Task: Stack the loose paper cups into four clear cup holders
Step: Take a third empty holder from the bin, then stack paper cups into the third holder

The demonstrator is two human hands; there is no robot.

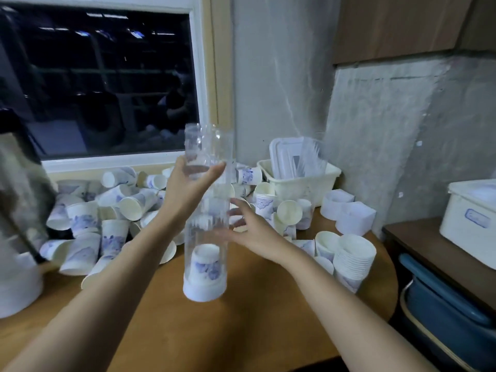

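Observation:
A tall clear cup holder (pixel 206 210) with a white base stands upright at the middle of the wooden table (pixel 241 318). One paper cup (pixel 206 264) with a blue print sits upside down at its bottom. My left hand (pixel 188 183) grips the holder's upper part. My right hand (pixel 249 232) is at the holder's right side near its middle, fingers spread and touching the tube. A heap of loose paper cups (pixel 107 210) lies behind and to the left. Another stack of nested cups (pixel 354 259) stands at the right.
A cream basket (pixel 300 183) holding white lids and clear sleeves stands at the back right. White paper-wrapped packs (pixel 349 213) lie beside it. A white box (pixel 469 221) rests on a dark shelf at the right. A blurred clear object (pixel 18 210) fills the left edge.

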